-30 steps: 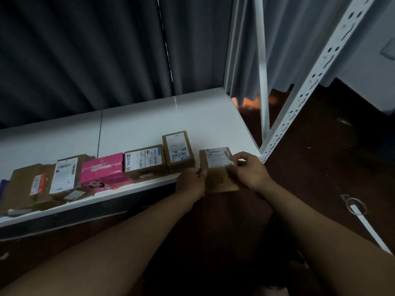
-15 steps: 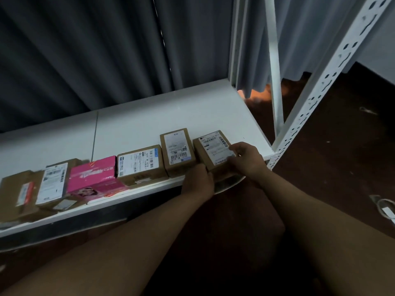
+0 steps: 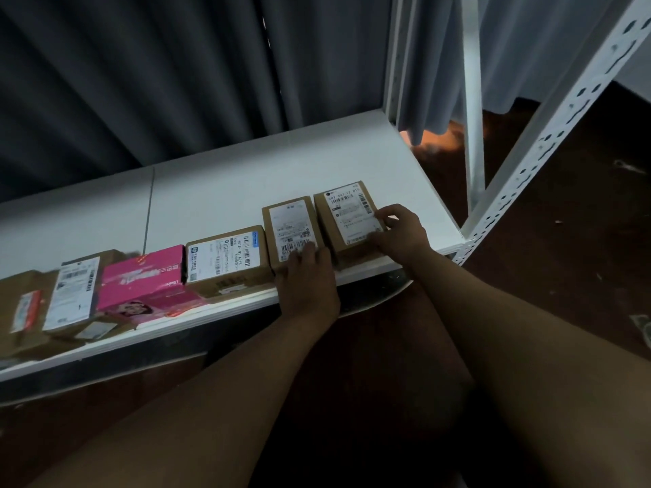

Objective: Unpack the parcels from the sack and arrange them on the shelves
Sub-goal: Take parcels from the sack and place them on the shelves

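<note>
A small brown parcel [image 3: 347,214] with a white label lies flat on the white shelf [image 3: 246,184], at the right end of a row along the front edge. My right hand [image 3: 400,234] holds its right side, fingers curled over the label's edge. My left hand [image 3: 306,276] rests with fairly straight fingers on the near end of the neighbouring brown parcel [image 3: 289,223]. Further left stand a wider brown parcel [image 3: 225,258], a pink box [image 3: 144,280] and two more brown parcels [image 3: 72,294]. The sack is out of view.
A white perforated upright [image 3: 549,135] rises at the shelf's right front corner, with a thinner post [image 3: 472,100] behind it. Dark curtains hang behind the shelf. Bare shelf surface lies behind the row. The dark floor is to the right.
The small brown parcel, held in both hands at the shelf's front edge before, now lies flat on the shelf beside the row. My left hand has shifted onto the neighbouring parcel.
</note>
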